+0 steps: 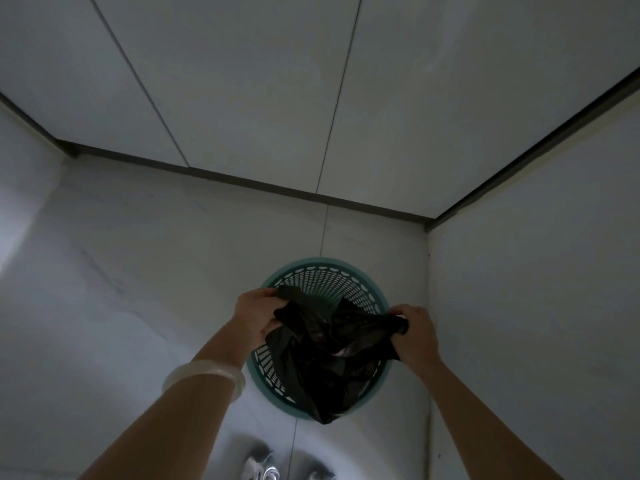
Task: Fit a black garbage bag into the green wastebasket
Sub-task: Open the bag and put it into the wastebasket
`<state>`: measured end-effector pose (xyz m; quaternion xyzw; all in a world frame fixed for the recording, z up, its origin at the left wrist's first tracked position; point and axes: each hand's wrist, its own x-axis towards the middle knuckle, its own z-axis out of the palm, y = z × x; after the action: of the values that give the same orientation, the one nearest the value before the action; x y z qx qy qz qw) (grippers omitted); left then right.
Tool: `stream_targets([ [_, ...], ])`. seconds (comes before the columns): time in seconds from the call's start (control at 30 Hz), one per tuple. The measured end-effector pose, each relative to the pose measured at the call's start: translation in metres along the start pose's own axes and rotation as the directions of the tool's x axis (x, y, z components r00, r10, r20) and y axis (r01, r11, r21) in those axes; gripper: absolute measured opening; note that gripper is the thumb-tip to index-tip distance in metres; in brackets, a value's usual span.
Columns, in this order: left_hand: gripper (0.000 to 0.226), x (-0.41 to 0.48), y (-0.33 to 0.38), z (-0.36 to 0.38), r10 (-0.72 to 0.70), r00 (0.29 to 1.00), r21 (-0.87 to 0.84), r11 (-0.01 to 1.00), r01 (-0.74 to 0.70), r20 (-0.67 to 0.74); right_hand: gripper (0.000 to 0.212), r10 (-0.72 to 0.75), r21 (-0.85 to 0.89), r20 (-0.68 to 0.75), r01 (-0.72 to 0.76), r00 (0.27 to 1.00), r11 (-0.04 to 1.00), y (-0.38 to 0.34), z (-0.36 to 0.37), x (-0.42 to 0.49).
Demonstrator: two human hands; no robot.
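Observation:
A round green wastebasket (322, 271) with slotted walls stands on the pale floor in a corner, seen from above. Above it hangs a crumpled black garbage bag (325, 344), its lower end drooping past the basket's near rim. My left hand (254, 315) grips the bag's upper left edge and my right hand (414, 332) grips its upper right edge, stretching the mouth between them. The bag covers much of the basket's inside and its near right rim.
White walls with a dark baseboard (242, 176) close the corner behind and to the right (519, 161) of the basket. A white bangle (204, 375) sits on my left wrist. My light shoes (259, 469) show at the bottom edge.

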<state>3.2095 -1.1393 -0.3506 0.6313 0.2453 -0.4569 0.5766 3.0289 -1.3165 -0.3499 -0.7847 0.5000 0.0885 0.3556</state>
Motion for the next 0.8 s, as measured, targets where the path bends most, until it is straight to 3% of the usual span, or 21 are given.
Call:
stream_targets([
  [0.07, 0.027, 0.008, 0.007, 0.003, -0.016, 0.999, -0.048, 0.999, 0.017, 0.028, 0.036, -0.077, 0.060, 0.091, 0.072, 0.993, 0.996, 0.000, -0.004, 0.006],
  [0.13, 0.034, 0.020, 0.013, 0.004, -0.002, 1.000, -0.085, 0.996, 0.003, 0.010, 0.029, -0.022, 0.230, 0.169, -0.017, 0.985, 0.973, -0.001, -0.014, 0.017],
  [0.23, 0.041, 0.042, 0.020, 0.010, 0.077, 0.992, 0.016, 0.997, -0.076, -0.097, 0.024, 0.306, 0.508, 0.222, -0.378, 0.926, 0.774, 0.000, -0.024, 0.038],
  [0.27, 0.039, 0.050, 0.023, 0.013, 0.127, 0.980, 0.125, 0.986, -0.109, -0.151, 0.027, 0.386, 0.534, 0.230, -0.448, 0.893, 0.717, 0.003, -0.023, 0.044],
  [0.3, 0.033, 0.055, 0.025, 0.016, 0.191, 0.966, 0.274, 0.952, -0.138, -0.177, 0.031, 0.414, 0.484, 0.218, -0.466, 0.884, 0.741, 0.005, -0.021, 0.050],
  [0.4, 0.016, 0.064, 0.025, 0.020, 0.314, 0.948, 0.591, 0.773, -0.230, -0.042, 0.035, 0.316, 0.276, 0.176, -0.354, 0.932, 0.893, 0.006, -0.012, 0.061],
  [0.53, 0.012, 0.085, 0.022, 0.020, 0.439, 0.878, 0.754, 0.508, -0.417, 0.190, 0.032, 0.166, 0.339, 0.267, -0.254, 0.949, 0.906, -0.004, -0.016, 0.076],
  [0.57, 0.010, 0.090, 0.025, 0.019, 0.461, 0.861, 0.756, 0.479, -0.447, 0.217, 0.026, 0.153, 0.344, 0.283, -0.249, 0.947, 0.905, -0.006, -0.017, 0.080],
  [0.67, 0.043, 0.102, 0.033, 0.012, 0.506, 0.837, 0.752, 0.465, -0.467, 0.207, 0.017, 0.138, 0.331, 0.225, -0.209, 0.965, 0.920, -0.008, -0.019, 0.091],
  [0.8, 0.058, 0.119, 0.037, 0.005, 0.546, 0.837, 0.807, 0.475, -0.350, 0.041, 0.020, 0.134, 0.297, -0.124, -0.093, 0.983, 0.950, -0.008, -0.002, 0.110],
])
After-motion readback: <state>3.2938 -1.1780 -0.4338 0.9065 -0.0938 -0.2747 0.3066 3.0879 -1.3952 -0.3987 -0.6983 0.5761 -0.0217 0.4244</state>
